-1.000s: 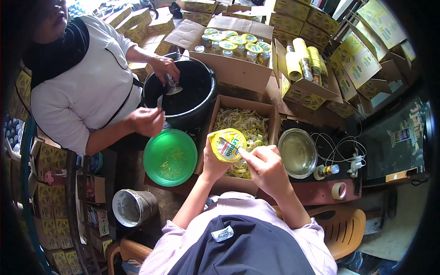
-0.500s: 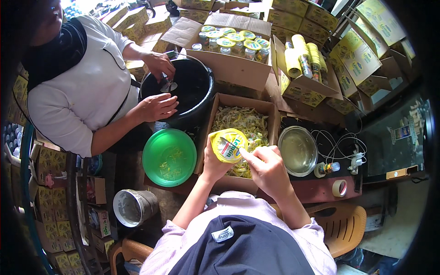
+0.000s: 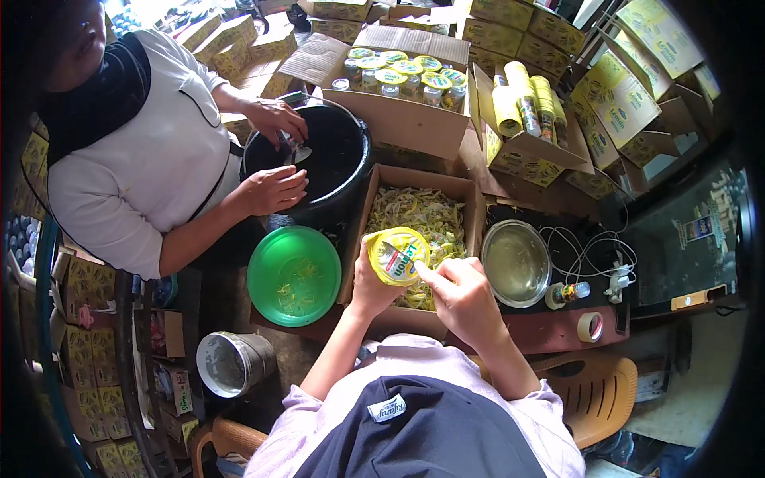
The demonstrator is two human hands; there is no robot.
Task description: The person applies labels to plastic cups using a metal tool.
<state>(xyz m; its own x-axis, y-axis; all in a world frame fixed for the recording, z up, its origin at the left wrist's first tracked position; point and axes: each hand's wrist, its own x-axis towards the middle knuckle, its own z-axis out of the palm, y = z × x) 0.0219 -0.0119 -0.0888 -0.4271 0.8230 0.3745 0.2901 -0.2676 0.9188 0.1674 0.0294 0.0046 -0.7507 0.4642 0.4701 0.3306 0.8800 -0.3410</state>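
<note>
Yellow-lidded container (image 3: pixel 394 253) — position almost unchanged

Bright light (image 3: pixel 137 16) floods the far left — dark shelving (image 3: pixel 127 342) at left, dark glass panel (image 3: pixel 673 259) right — orange chair (image 3: pixel 625 384) near!

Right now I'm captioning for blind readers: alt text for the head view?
A person's left hand holds a round yellow item, the right hand at its edge, above a carton of shreds. A co-worker at left reaches over a black bucket.
</note>
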